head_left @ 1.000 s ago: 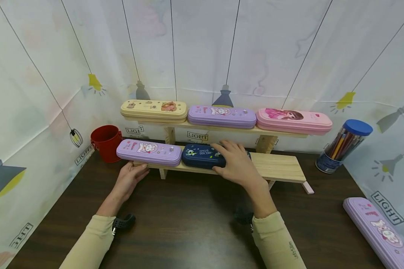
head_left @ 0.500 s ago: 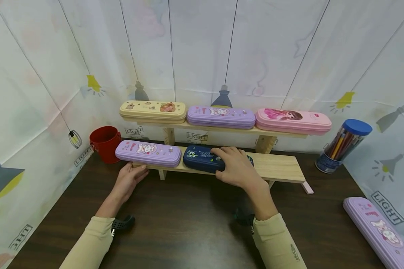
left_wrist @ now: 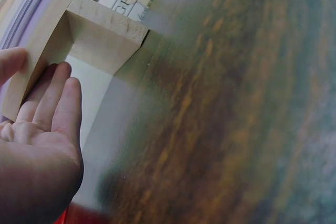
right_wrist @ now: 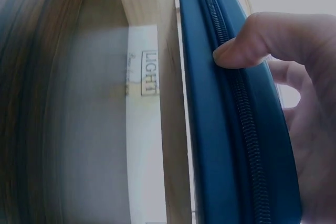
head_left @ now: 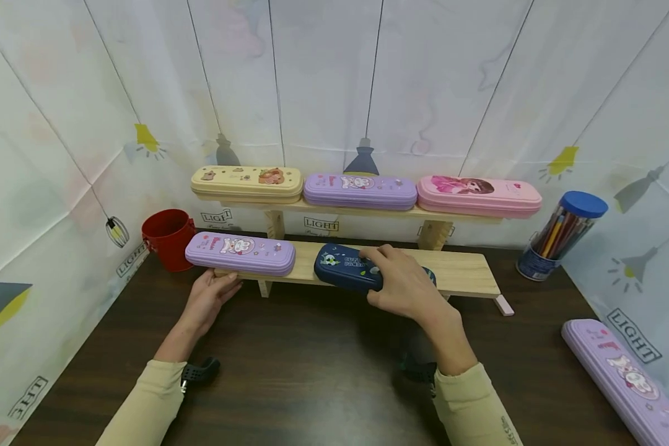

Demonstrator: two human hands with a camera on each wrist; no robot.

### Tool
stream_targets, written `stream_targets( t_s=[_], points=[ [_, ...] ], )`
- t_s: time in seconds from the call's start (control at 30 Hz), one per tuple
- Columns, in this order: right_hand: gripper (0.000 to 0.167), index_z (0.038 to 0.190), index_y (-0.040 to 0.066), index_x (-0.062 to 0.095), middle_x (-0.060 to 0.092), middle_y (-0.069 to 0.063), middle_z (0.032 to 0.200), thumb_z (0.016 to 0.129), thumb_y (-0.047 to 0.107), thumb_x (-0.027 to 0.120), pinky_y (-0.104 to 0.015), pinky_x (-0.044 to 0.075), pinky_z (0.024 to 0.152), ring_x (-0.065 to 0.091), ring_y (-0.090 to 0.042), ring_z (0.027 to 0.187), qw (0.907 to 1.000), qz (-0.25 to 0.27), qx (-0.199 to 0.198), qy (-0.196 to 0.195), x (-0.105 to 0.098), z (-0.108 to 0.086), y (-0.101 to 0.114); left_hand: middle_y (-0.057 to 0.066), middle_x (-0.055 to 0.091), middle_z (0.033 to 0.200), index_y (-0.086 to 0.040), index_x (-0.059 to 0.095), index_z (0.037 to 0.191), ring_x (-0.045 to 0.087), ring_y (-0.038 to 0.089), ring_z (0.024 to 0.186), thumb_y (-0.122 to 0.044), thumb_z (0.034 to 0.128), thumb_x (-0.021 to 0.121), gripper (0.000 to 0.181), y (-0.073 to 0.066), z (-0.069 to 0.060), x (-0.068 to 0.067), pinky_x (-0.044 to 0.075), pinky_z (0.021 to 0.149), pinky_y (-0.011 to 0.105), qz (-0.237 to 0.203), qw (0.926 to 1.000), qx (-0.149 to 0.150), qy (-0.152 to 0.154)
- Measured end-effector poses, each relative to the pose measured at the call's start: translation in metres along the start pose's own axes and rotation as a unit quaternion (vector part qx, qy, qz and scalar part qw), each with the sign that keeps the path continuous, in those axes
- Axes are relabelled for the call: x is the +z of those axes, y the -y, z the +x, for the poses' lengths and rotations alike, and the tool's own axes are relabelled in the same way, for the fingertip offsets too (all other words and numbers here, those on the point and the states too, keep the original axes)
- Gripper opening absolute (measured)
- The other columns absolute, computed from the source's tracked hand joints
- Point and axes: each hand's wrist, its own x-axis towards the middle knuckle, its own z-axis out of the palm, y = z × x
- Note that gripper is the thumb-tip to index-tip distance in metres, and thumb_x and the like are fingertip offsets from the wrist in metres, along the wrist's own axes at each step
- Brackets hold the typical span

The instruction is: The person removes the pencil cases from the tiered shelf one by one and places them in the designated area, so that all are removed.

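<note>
The left hand pinches the lower shelf from the front, fingers beneath, best used to steady it. The right hand arches over the blue pencil case, gripping it, thumb on the zip. The case is at that shelf (resting or lifted, I cannot tell), so guide it level below the upper shelf.

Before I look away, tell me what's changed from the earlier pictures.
The navy pencil case has slid right along the lower shelf, opening a gap from the purple case it sat against, and now lies slightly askew. The right hand moved with it, still gripping. Unchanged: the purple case and the left hand holding the shelf's left end.
</note>
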Motion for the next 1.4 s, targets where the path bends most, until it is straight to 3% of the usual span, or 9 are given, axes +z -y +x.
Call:
stream_targets(
  t_s=[0.3,0.57,0.83,1.4],
  points=[
    [0.073,0.144,0.022,0.047,0.053,-0.01,0.145,0.077,0.03,0.075,-0.061,0.038,0.114,0.048,-0.035,0.133,0.9999,-0.001,0.016,-0.005,-0.014,-0.022,-0.017,-0.007,0.059,0.126,-0.008,0.034,0.143,0.062,0.001,0.116,-0.022,0.0998,0.061,0.053,-0.001,-0.001,0.001,0.048,0.108,0.032,-0.009,0.9999,0.007,0.004],
    [0.078,0.148,0.024,0.043,0.049,-0.012,0.146,0.077,0.028,0.076,-0.065,0.045,0.106,0.05,-0.036,0.127,0.9975,0.012,0.067,0.016,-0.021,-0.043,-0.036,-0.009,0.06,0.125,-0.007,0.032,0.145,0.062,0.0,0.115,-0.021,0.1002,0.06,0.054,-0.002,-0.002,0.001,0.048,0.109,0.031,-0.012,0.9999,0.003,0.005],
    [0.082,0.15,0.027,0.038,0.053,-0.013,0.137,0.077,0.03,0.076,-0.066,0.051,0.095,0.055,-0.035,0.118,0.9941,-0.013,0.106,0.021,-0.029,-0.061,-0.047,-0.009,0.06,0.124,-0.008,0.033,0.144,0.063,0.0,0.114,-0.021,0.1,0.06,0.054,-0.001,-0.001,0.001,0.05,0.106,0.028,-0.015,0.9999,0.004,0.004],
    [0.089,0.155,0.025,0.03,0.049,-0.023,0.135,0.079,0.034,0.076,-0.072,0.052,0.081,0.058,-0.047,0.107,0.9833,-0.049,0.169,0.045,-0.052,-0.104,-0.082,-0.011,0.063,0.122,-0.009,0.035,0.142,0.063,0.0,0.113,-0.021,0.1008,0.059,0.049,-0.001,-0.002,0.001,0.05,0.106,0.028,-0.013,0.9999,0.003,0.007]
  ],
)
